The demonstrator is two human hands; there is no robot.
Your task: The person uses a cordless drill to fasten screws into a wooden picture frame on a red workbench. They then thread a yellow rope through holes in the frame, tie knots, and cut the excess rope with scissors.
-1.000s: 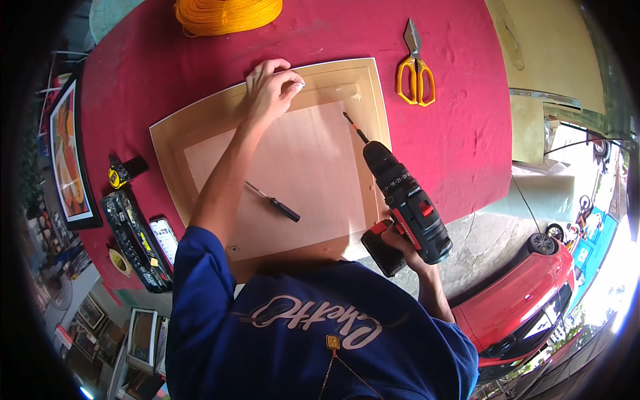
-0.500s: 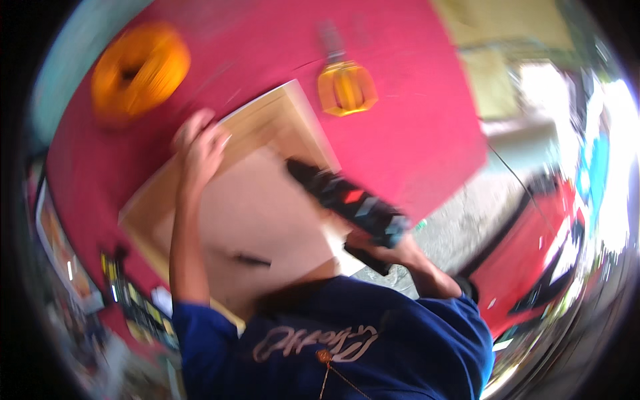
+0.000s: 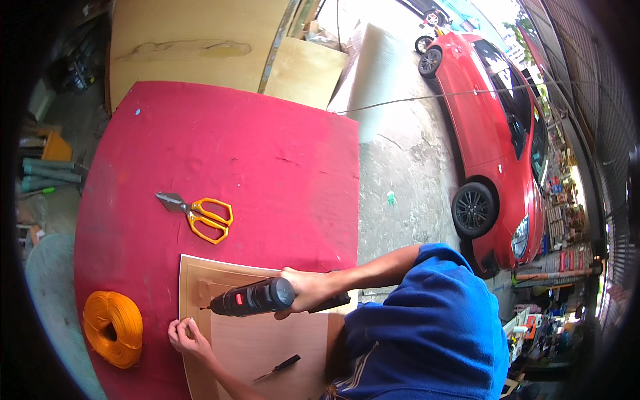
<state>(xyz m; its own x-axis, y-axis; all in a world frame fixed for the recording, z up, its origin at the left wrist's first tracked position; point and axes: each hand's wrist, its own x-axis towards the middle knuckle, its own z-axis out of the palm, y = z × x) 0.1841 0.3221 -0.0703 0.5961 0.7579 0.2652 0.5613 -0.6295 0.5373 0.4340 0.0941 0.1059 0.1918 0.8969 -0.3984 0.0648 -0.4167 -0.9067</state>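
A dark cordless drill (image 3: 250, 298) with a red switch is gripped in my right hand (image 3: 303, 291). It lies level, and its bit (image 3: 205, 308) meets the left border of a brown wooden framed panel (image 3: 230, 273). Just nearer than the bit, my left hand (image 3: 190, 338) has its fingers curled at the panel's left edge, apparently holding it. On the panel's recessed middle rests a slim tool (image 3: 283, 365) with a black handle and a thin metal shaft. My right arm and blue shirt cover the panel's right part.
The panel sits on a red-covered table (image 3: 267, 160). Yellow-handled scissors (image 3: 203, 217) lie beyond it, and a roll of orange cord (image 3: 113, 329) is at left. Plywood sheets (image 3: 193, 53) stand behind the table. A red car (image 3: 477, 120) is parked at right, with a cable (image 3: 393, 102) stretched across.
The view has turned and shifted, so the table appears rotated. The drill, earlier over the panel's middle, now has its bit at the left border near my left hand.
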